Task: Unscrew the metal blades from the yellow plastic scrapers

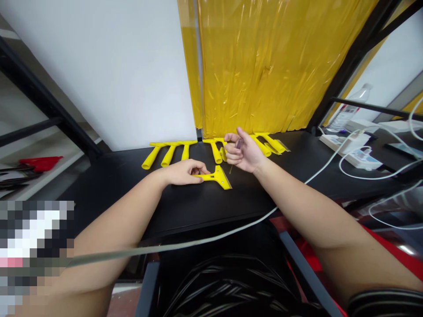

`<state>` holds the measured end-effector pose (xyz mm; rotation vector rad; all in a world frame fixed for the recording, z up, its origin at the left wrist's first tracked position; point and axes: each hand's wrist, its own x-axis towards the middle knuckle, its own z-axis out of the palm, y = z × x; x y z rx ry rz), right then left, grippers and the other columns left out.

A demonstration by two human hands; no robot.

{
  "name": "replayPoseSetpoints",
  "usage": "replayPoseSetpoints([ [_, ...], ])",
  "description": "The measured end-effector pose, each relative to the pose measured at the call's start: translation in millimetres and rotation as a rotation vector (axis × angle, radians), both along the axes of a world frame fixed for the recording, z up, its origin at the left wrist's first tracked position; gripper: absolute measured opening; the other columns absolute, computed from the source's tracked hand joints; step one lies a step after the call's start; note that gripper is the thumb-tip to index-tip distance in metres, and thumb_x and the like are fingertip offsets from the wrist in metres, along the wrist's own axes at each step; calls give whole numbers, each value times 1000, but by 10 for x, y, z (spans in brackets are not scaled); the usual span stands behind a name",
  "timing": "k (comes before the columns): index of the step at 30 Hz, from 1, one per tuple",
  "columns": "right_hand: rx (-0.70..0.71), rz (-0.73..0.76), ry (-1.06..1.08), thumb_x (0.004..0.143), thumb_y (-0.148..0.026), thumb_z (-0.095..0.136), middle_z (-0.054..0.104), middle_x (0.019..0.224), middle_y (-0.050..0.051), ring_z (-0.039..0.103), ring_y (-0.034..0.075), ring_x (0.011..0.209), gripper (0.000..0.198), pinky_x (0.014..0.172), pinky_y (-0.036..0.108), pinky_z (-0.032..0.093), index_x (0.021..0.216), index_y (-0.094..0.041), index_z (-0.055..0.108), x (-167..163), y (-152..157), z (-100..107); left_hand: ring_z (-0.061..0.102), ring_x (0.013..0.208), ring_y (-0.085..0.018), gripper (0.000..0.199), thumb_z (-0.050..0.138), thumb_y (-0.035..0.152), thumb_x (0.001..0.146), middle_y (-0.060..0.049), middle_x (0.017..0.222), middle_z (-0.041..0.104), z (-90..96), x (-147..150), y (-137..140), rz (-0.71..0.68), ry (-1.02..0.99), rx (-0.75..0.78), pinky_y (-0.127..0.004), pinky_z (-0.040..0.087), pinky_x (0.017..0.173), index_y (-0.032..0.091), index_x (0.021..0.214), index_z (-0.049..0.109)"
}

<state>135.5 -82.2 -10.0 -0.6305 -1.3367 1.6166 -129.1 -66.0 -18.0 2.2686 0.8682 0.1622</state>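
Note:
My left hand (187, 171) is closed around the handle of a yellow scraper (216, 177), which it keeps low over the black tabletop with the blade toward the right. To the right and slightly higher, my right hand (244, 152) has its fingers curled around what looks like a small screwdriver (239, 143) with a dark purplish handle; a thin shaft shows below the fingers. Behind both hands, several more yellow scrapers (168, 154) lie in a row along the back of the table. My right hand hides some of them.
A white panel (125, 66) and yellow plastic sheeting (264, 66) stand behind the black table (194, 207). At right are a white power strip (355, 154), a clear bottle (352, 108) and white cables. One cable (211, 239) crosses in front of the table. Black frame bars (74, 134) flank it.

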Motion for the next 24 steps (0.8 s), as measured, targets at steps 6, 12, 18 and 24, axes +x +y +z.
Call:
replayPoseSetpoints([
  [6,208,-221,-748,82,-31,79,68,73,3,47,8,55,19,48,21,31,83,-17,66,247,139,-64,61,77,-16,38,76,39,79,-5,90,71,50,-91,30,40,-108,21,-27,46,69,17,110,72],
  [12,-76,29,-739,85,-32,76,72,80,6,34,3,40,18,34,23,16,87,-16,69,150,94,-105,62,81,-16,35,77,39,78,-5,94,72,54,-97,27,58,-163,39,-28,48,72,18,106,71],
  [18,-200,60,-702,80,-19,76,62,63,0,42,3,39,10,31,17,18,80,-16,66,76,55,-78,62,81,-17,36,77,38,78,-6,95,71,37,-86,24,55,-149,29,-29,49,73,17,107,73],
  [24,-185,50,-708,71,-15,77,66,64,1,41,3,39,12,32,16,21,72,-15,65,74,110,-161,61,79,-17,40,77,40,78,-6,94,71,39,-82,14,60,-145,6,-29,50,71,17,110,72],
])
